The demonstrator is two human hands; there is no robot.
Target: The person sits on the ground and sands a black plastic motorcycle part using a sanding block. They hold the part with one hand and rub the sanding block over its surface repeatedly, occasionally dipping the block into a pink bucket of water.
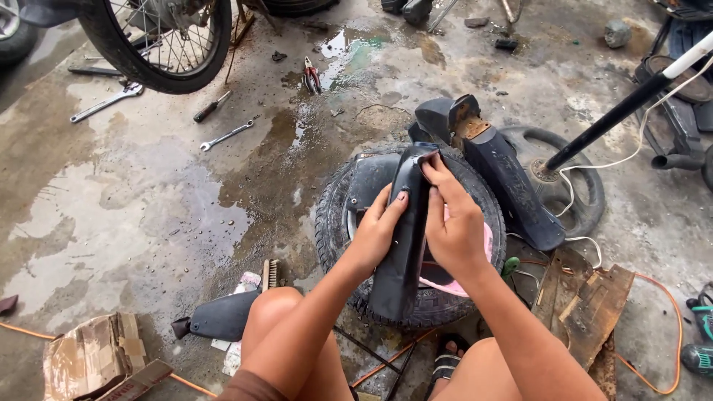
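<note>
- Fender panel (pixel 401 252), black, mid-frame over the tyre (pixel 330 223); I see its long axis running bottom to top, tip leaning away.
- Left hand (pixel 377 226) fingers clasp its left edge.
- Right hand (pixel 454 223) fingers pinch the top, with a pink cloth (pixel 486 241) beneath.

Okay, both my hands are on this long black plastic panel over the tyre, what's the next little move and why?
Probably slide the right hand down the black panel, wiping as it goes. The left hand already steadies the panel's edge, the panel rests on the tyre, and a pink cloth shows under the right hand, whose fingers sit only near the top end.
</note>
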